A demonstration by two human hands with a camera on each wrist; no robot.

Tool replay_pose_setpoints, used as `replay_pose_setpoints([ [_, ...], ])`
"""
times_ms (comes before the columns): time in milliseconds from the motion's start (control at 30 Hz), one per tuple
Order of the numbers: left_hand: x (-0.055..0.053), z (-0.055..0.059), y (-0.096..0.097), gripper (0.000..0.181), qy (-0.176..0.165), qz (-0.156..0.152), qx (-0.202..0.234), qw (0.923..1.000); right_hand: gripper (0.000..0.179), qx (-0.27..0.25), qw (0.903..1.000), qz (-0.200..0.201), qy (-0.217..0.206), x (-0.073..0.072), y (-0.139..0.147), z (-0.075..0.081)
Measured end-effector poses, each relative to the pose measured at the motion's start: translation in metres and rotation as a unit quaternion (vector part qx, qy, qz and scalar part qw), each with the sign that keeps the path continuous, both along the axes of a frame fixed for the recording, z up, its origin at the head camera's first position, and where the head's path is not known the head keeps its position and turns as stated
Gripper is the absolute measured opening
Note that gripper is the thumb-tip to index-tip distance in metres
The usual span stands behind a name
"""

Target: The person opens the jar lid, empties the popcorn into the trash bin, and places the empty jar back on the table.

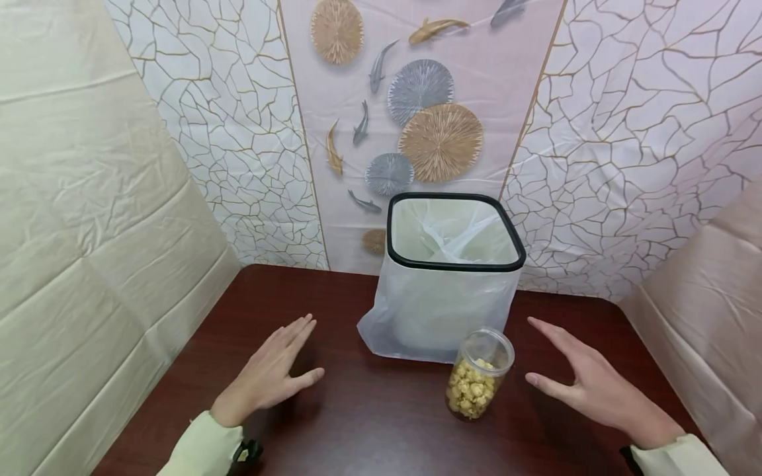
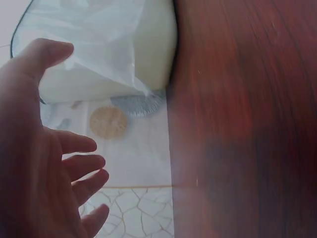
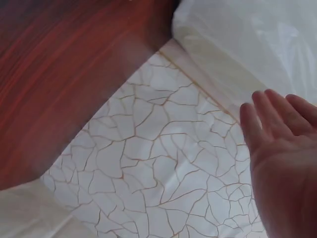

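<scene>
Cream sleeves (image 1: 202, 446) lead to a left hand (image 1: 270, 373) and a right hand (image 1: 598, 387), both empty, fingers extended. One careless inward sweep of the right could topple the clear jar (image 1: 478, 373), perhaps scattering its popcorn (image 1: 471, 391) if the top is uncovered, which is hard to tell. That jar stands between them, nearer the right, untouched, before the black-rimmed bin (image 1: 460, 267).
</scene>
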State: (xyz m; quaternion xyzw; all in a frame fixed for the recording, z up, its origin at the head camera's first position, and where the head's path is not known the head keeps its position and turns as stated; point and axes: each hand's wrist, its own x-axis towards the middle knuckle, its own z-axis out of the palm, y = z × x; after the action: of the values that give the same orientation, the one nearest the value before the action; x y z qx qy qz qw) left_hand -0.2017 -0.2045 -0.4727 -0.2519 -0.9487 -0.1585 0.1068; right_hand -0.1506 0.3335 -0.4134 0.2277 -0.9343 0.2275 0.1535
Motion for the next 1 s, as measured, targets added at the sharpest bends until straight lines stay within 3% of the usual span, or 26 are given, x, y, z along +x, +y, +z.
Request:
replay_pose_setpoints([
  [167,0.011,0.008,0.008,0.091,-0.060,-0.035,0.069,0.9952,0.094,-0.037,0.9982,0.033,0.034,0.000,-0.007,0.006],
  [300,0.016,0.012,0.023,0.087,-0.097,-0.071,0.118,0.9857,0.091,-0.061,0.9964,0.042,0.041,-0.002,-0.014,0.007],
  [467,0.018,0.011,0.047,0.082,-0.106,-0.134,0.175,0.9696,0.088,-0.070,0.9955,0.051,0.039,-0.006,-0.024,0.006],
  [600,0.017,0.010,0.071,0.081,-0.120,-0.155,0.202,0.9596,0.087,-0.071,0.9950,0.056,0.043,-0.010,-0.032,0.006],
  [800,0.014,0.000,0.111,0.085,-0.160,-0.177,0.207,0.9487,0.087,-0.068,0.9955,0.049,0.044,-0.013,-0.042,0.007],
  [1000,0.008,-0.013,0.149,0.085,-0.174,-0.201,0.241,0.9335,0.089,-0.064,0.9960,0.046,0.042,-0.016,-0.052,0.004],
])
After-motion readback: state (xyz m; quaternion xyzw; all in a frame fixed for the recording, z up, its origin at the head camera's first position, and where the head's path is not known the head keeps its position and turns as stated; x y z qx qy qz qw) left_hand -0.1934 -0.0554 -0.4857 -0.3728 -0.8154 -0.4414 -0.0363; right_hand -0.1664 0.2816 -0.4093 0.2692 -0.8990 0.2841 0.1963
